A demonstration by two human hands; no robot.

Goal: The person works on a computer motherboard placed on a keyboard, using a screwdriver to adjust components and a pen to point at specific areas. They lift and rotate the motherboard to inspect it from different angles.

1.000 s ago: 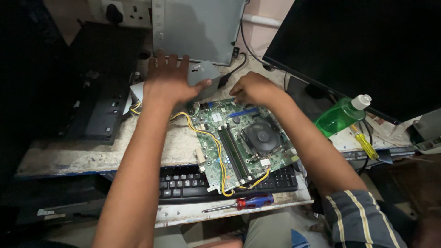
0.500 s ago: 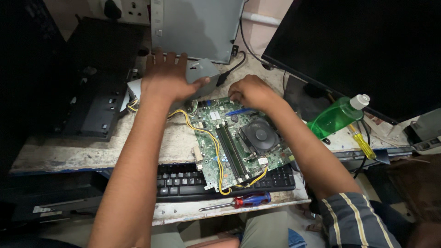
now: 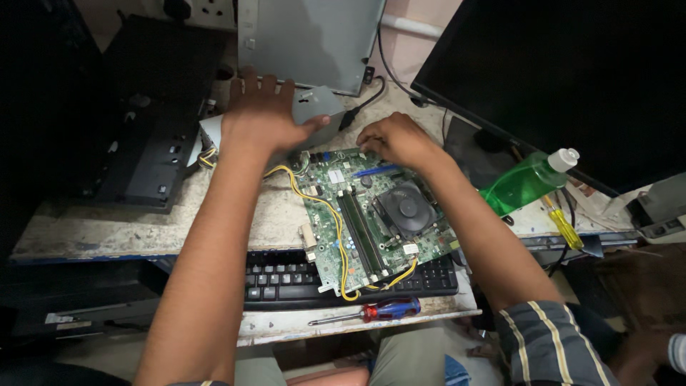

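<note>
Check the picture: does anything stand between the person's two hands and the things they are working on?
Nothing visible does. The left hand already lies flat on the grey metal box, and the right hand rests on the far edge of the green motherboard.

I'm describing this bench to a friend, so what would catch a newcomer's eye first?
The green circuit board lies mid-bench, its near edge over a black keyboard, with a yellow cable looping across it. The left hand presses a grey metal box behind it; the right hand touches the board's far edge.
</note>
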